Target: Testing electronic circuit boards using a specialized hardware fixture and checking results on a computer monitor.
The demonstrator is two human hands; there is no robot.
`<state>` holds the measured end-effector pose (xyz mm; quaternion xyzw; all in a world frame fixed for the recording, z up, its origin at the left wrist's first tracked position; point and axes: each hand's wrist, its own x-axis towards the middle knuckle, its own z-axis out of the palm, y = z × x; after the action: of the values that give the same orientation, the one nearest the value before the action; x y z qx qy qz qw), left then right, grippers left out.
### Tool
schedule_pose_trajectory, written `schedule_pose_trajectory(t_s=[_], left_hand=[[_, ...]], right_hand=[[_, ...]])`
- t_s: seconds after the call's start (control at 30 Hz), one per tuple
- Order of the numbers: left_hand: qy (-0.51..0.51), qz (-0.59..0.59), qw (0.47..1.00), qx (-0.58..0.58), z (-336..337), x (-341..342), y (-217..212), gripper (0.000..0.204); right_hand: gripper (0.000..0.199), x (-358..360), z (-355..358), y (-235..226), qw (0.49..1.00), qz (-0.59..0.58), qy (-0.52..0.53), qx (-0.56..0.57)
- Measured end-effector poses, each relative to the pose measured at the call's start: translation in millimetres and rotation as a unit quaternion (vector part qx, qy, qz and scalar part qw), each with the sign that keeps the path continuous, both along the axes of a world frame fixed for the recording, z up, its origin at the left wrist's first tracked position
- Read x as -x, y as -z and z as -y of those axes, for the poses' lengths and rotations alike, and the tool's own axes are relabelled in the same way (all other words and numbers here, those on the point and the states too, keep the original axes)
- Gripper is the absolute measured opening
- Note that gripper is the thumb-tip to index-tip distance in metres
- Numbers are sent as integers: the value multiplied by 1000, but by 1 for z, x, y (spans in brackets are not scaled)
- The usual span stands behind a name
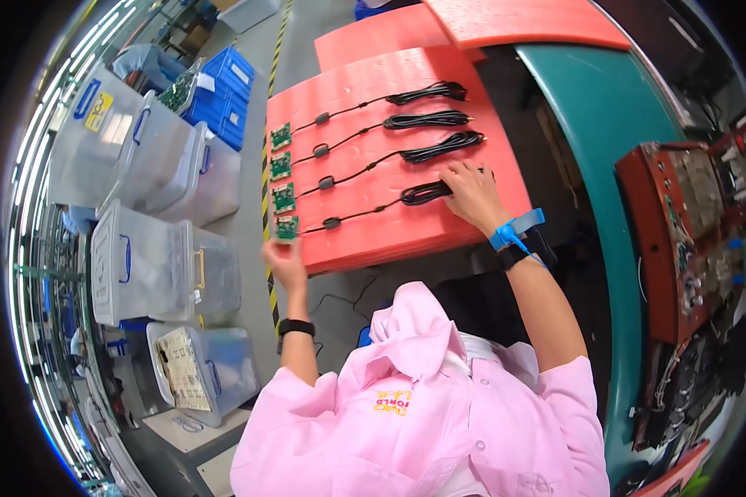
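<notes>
Several green circuit boards stand in a column along the left side of a pink foam sheet (365, 91), each joined to a black cable with a ferrite bead and a tied coil at its right end. My left hand (284, 263) pinches the near edge of the closest circuit board (287, 227). Its cable runs right through a ferrite bead (331, 223) to a coiled cable (423, 194), which my right hand (475, 197) grips from above, fingers curled over its right end. A blue wrist strap circles my right wrist. Further away, the other coils, such as one black cable coil (443, 147), lie untouched.
Clear plastic bins (153, 265) are stacked to the left, with blue crates (220, 95) behind them. On the right runs a green bench (597, 124) with a red box of parts (667, 240). More pink foam (522, 21) lies at the back.
</notes>
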<state>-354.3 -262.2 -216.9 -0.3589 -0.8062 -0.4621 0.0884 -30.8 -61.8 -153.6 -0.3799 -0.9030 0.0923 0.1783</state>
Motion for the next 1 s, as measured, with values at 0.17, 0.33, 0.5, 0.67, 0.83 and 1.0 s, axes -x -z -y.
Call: schedule_pose_trajectory(t_s=[0.17, 0.33, 0.5, 0.67, 0.83, 1.0], left_hand=[[0, 24, 994, 105, -4, -26, -25, 44], [-19, -49, 982, 184, -5, -24, -40, 44], [-55, -53, 978, 196, -9, -32, -31, 45], [-40, -13, 985, 169, -11, -34, -33, 47], [-27, -17, 985, 171, -8, -34, -28, 49], [-5, 39, 987, 156, -1, -14, -27, 48]], right_hand=[[43, -14, -5, 22, 997, -34, 65, 17], [44, -16, -9, 16, 999, -25, 18, 39], [46, -18, -11, 15, 996, -64, 58, 25], [52, -30, -18, 25, 992, -86, 55, 75], [60, -23, -10, 19, 991, -21, 102, 84], [65, -38, -14, 23, 989, -79, 82, 96]])
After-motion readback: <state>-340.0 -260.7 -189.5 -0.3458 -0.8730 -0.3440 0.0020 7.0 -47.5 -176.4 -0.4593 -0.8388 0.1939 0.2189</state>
